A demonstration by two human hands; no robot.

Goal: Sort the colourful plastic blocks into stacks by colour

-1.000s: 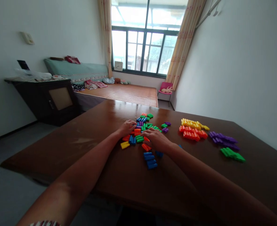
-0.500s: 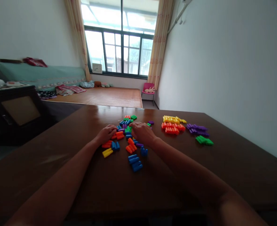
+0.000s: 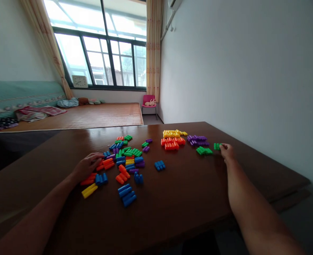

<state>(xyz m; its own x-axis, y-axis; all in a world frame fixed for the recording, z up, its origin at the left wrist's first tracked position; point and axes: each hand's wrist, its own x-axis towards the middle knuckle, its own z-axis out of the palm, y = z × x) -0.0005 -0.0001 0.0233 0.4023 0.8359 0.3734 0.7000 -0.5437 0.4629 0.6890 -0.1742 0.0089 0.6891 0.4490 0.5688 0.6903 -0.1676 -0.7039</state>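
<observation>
The right hand (image 3: 227, 151) pinches a green piece (image 3: 217, 146); the left hand (image 3: 88, 165), loosely curled, rests by the mixed pile (image 3: 121, 153).

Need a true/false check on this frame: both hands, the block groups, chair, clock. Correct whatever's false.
1. The right hand holds green blocks. True.
2. The left hand is beside the purple pile. False: it is at the left edge of the mixed blocks.
3. The yellow pile lies beyond the orange pile. True.
4. The pink chair is bare. False: a soft toy lies on it.
5. The clock is by the window. True.
</observation>
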